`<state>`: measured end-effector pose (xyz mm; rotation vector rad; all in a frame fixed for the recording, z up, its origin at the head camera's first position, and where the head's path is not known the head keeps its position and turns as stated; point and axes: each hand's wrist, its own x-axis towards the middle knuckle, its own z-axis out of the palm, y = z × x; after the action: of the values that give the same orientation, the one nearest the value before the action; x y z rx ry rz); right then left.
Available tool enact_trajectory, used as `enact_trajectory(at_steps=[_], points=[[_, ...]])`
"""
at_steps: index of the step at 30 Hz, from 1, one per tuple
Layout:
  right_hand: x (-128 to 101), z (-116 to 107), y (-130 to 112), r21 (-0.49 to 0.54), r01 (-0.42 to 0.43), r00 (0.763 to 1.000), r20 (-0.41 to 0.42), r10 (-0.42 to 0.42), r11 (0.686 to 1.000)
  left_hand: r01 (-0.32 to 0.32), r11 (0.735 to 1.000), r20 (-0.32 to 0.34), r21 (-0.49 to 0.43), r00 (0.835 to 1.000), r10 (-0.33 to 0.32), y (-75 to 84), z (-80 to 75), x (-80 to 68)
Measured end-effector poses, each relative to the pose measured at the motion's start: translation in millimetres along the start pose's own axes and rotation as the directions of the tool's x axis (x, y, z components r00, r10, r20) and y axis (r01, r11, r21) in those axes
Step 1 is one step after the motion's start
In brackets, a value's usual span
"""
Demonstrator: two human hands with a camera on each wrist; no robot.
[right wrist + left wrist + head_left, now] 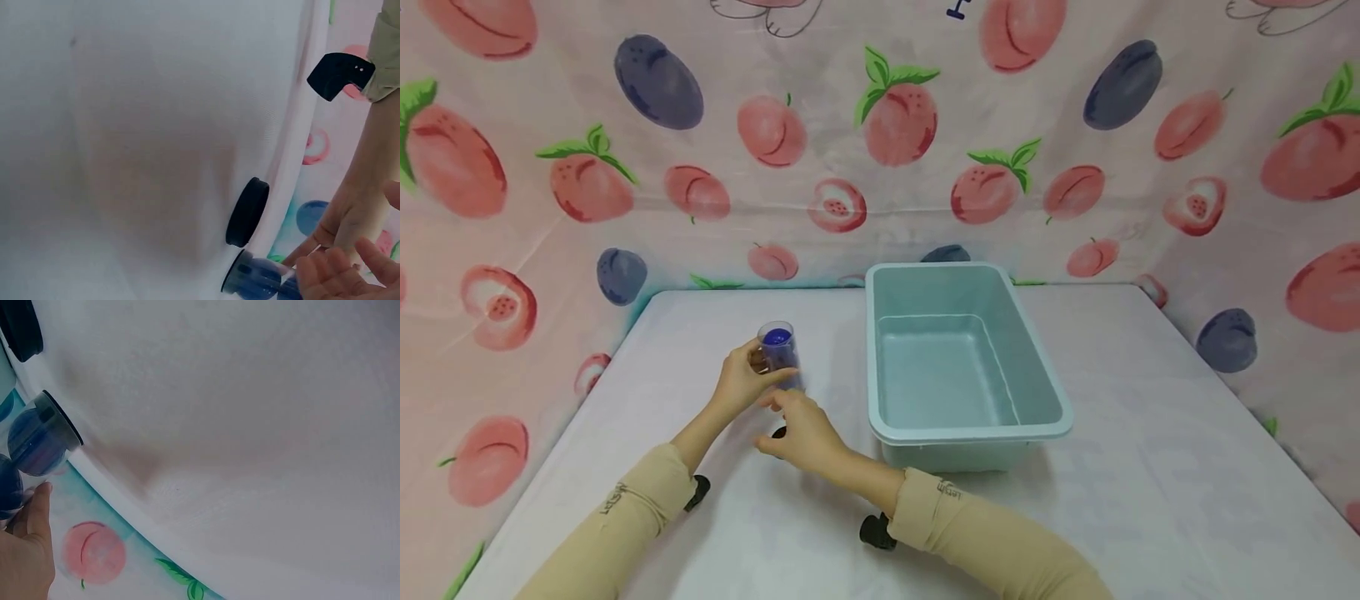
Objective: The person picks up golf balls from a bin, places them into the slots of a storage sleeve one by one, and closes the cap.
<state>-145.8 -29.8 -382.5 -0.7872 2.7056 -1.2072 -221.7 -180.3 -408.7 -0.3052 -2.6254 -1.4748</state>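
My left hand grips a clear cylindrical container standing near the table's left middle. Blue balls are stacked inside it, and a dark rim rings one end in the left wrist view. My right hand hovers just in front of the container, fingers loosely bent and holding nothing. Whether its fingertips touch the container cannot be told. A round black lid lies on the table beside the container; in the head view the right hand partly covers it.
A pale blue-green plastic basin stands on the white table to the right of the hands. Fruit-patterned cloth hangs behind and along the sides. Black devices sit at both sleeve cuffs.
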Motion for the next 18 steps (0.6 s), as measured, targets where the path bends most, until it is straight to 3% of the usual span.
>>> enact_trajectory(at_steps=[4,11,15,18], points=[[1,4,3,-0.199,-0.024,0.998,0.051,0.035,0.98,0.011,1.0,0.013,0.0,1.0,-0.011,-0.2,-0.2,0.0],[4,8,9,-0.48,-0.047,0.987,0.115,0.116,0.876,0.041,0.999,0.03,0.007,0.999,-0.041,-0.7,-1.2,0.9],[5,11,12,-0.569,-0.041,0.98,0.138,0.144,0.821,0.054,0.998,0.041,0.014,0.998,-0.055,-0.1,-2.7,1.0],[7,12,13,-0.585,-0.035,0.98,0.14,0.143,0.81,0.058,0.998,0.045,0.016,0.997,-0.058,0.6,-4.7,2.2]])
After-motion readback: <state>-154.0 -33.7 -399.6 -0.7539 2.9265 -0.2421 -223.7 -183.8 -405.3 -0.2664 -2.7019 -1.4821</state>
